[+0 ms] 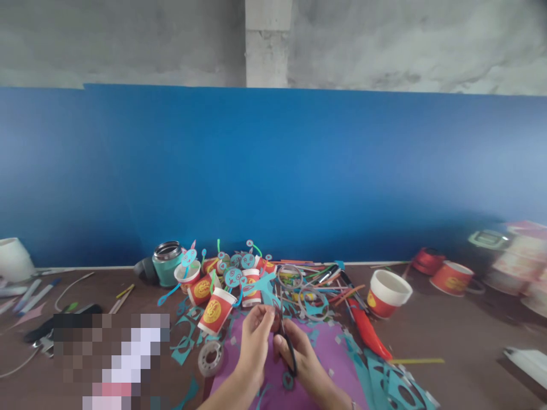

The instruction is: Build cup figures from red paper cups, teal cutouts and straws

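My right hand holds a pair of scissors with dark handles, its blades pointing up and away from me. Close beside it, my left hand is closed in a pinch on a piece of teal paper that sticks up beyond the fingertips, near the blades. Both hands are above a purple sheet strewn with small scraps. A small round teal cutout is under the scissors' handles. Just beyond the left hand, a red paper cup leans, and a tape roll lies to its near side.
Several decorated cups with teal paper faces crowd the back, near a teal flask. Pens, straws and tape rings pile centrally. Right are stacked cups, a red pouch and teal offcuts. A blue partition stands behind.
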Tool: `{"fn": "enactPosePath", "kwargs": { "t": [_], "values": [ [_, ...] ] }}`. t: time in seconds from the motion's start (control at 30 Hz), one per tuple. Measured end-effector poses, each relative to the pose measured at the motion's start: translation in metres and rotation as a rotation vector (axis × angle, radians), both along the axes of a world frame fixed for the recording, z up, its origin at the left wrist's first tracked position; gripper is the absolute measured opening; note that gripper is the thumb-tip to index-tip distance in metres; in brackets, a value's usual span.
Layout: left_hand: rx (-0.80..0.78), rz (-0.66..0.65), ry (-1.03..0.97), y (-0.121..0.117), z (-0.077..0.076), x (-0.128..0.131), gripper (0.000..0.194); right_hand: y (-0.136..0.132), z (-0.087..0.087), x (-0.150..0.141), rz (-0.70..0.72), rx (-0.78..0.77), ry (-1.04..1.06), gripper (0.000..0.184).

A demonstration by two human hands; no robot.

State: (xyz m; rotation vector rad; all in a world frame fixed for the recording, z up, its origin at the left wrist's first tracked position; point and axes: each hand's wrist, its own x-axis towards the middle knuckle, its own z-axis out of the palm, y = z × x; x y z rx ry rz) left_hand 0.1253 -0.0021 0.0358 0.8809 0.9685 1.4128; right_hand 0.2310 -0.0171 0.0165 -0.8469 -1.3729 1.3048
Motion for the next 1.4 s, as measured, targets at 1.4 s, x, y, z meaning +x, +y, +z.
{"fn": "enactPosePath", "kwargs": {
  "t": [1.4],
  "values": [
    [0.080, -0.149, 0.070, 0.021, 0.010, -0.016, 0.029, 0.004, -0.008, 0.006, -0.023, -0.061, -0.121, 0.046]
  ]
}}
